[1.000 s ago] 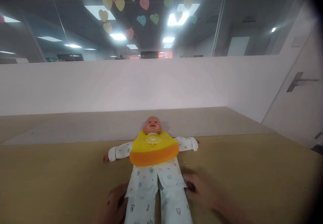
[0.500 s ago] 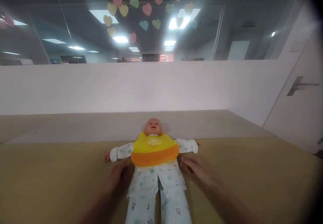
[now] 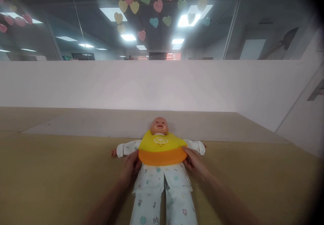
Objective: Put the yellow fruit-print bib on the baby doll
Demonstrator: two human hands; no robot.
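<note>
A baby doll (image 3: pixel 159 125) lies on its back on the tan table (image 3: pixel 50 171), head away from me, arms spread. It wears white printed pyjamas (image 3: pixel 162 188) and a yellow and orange bib (image 3: pixel 162 149) over its chest. My left hand (image 3: pixel 131 166) rests against the doll's side at the bib's lower left corner. My right hand (image 3: pixel 193 160) touches the bib's lower right edge. Whether the fingers pinch the bib I cannot tell. The doll's feet are cut off by the frame's bottom edge.
A low white partition wall (image 3: pixel 152 83) runs behind the table, with glass above it carrying paper hearts (image 3: pixel 158 5). A door with a handle (image 3: pixel 315 93) stands at the right. The table stretches wide to both sides of the doll.
Both hands moved forward along the doll, from beside its hips and trousers up to the lower corners of the bib. The camera view shifted a little to the left.
</note>
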